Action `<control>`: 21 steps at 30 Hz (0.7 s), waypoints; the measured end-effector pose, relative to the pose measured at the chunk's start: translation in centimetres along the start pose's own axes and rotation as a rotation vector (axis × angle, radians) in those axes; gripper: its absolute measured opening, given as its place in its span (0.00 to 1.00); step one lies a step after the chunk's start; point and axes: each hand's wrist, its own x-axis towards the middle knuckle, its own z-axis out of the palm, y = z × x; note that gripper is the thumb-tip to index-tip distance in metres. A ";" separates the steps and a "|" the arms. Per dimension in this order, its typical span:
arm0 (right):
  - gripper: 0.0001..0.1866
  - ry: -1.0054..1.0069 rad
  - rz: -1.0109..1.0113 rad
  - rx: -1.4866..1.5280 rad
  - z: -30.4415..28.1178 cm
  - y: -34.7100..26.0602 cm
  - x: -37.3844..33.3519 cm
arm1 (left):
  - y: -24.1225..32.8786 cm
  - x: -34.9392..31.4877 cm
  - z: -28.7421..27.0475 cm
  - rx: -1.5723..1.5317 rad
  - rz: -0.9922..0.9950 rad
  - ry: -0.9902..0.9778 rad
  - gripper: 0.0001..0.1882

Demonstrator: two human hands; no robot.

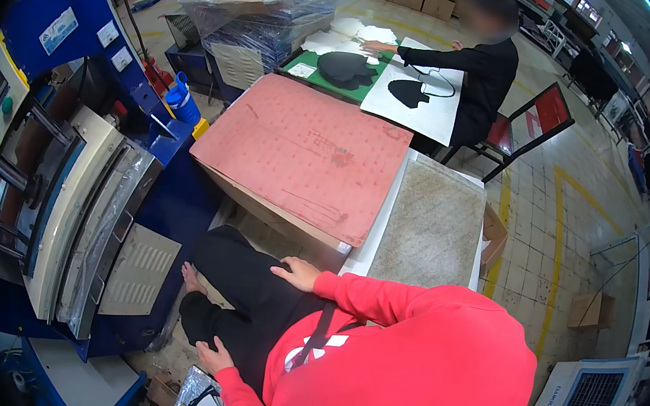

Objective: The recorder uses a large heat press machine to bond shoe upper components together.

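Observation:
My right hand (298,274) lies on my thigh in black trousers (243,270), its fingers stretched out and holding nothing. Lower down, my left hand (214,357) rests by my other leg, open, with the fingers apart. Both arms are in red sleeves. In front of my knees stands a blue and cream press machine (85,225) with metal rods and a slanted plate stack. A red-pink mat (306,153) covers the top of a box-like table beside my right hand, and a worn grey-brown board (430,222) lies beside it.
Across the tables, a co-worker in black (476,84) reaches over a white board (423,102) and a green mat (360,92) with dark cut pieces (345,69). A red-backed chair (535,122) stands nearby. A blue jug (182,101) sits by the machine; an air cooler (585,401) stands lower right.

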 end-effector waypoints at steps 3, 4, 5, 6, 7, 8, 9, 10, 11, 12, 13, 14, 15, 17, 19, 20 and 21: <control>0.33 0.112 -0.105 -0.031 -0.6 0.9 -0.5 | -1.5 0.0 0.4 -0.023 -0.001 0.004 0.20; 0.33 0.122 -0.113 -0.034 -0.9 0.8 -0.8 | -1.9 0.0 0.5 -0.031 0.005 0.012 0.20; 0.32 0.160 -0.128 -0.043 -1.2 0.8 -1.1 | -2.4 -0.1 0.7 -0.046 -0.041 0.034 0.21; 0.30 0.199 -0.142 -0.053 -1.6 0.7 -1.4 | -3.1 -0.2 0.9 -0.063 -0.087 0.055 0.21; 0.28 0.231 -0.154 -0.072 -1.9 0.6 -1.5 | -3.9 -0.1 1.5 -0.107 -0.063 0.110 0.22; 0.28 0.240 -0.157 -0.076 -2.3 0.6 -1.5 | -4.9 0.0 1.9 -0.114 -0.058 0.113 0.22; 0.26 0.249 -0.195 -0.083 -2.7 -0.1 -1.7 | -5.7 -0.1 2.0 -0.090 -0.110 0.088 0.23; 0.24 0.260 -0.231 -0.089 -3.1 -0.9 -1.8 | -5.8 0.0 2.0 -0.065 -0.160 0.060 0.23; 0.22 0.269 -0.263 -0.094 -3.2 -1.4 -1.6 | -5.8 0.0 2.2 -0.064 -0.135 0.121 0.23; 0.22 0.253 -0.273 -0.098 -3.2 -2.2 -1.3 | -5.8 0.1 2.2 -0.064 -0.153 0.128 0.23; 0.22 0.281 -0.326 -0.143 -3.1 -3.0 -1.0 | -5.8 0.3 2.2 -0.084 -0.165 0.135 0.23; 0.22 0.301 -0.382 -0.186 -2.8 -3.6 -0.5 | -5.8 0.4 2.3 -0.101 -0.184 0.145 0.23; 0.21 0.323 -0.431 -0.215 -2.6 -4.2 0.0 | -5.8 0.8 2.3 -0.146 -0.163 0.184 0.23; 0.27 0.348 -0.443 -0.287 -2.2 -4.9 1.3 | -5.7 1.9 2.8 -0.217 -0.201 0.130 0.25; 0.33 0.345 -0.418 -0.356 -2.0 -5.4 2.5 | -4.8 3.4 2.5 -0.218 -0.218 0.086 0.25; 0.36 0.310 -0.391 -0.382 -1.8 -6.9 2.8 | -6.8 3.8 3.1 -0.135 -0.151 0.169 0.25; 0.39 0.315 -0.377 -0.412 -1.8 -7.4 3.3 | -7.1 4.7 3.4 -0.130 -0.135 0.168 0.24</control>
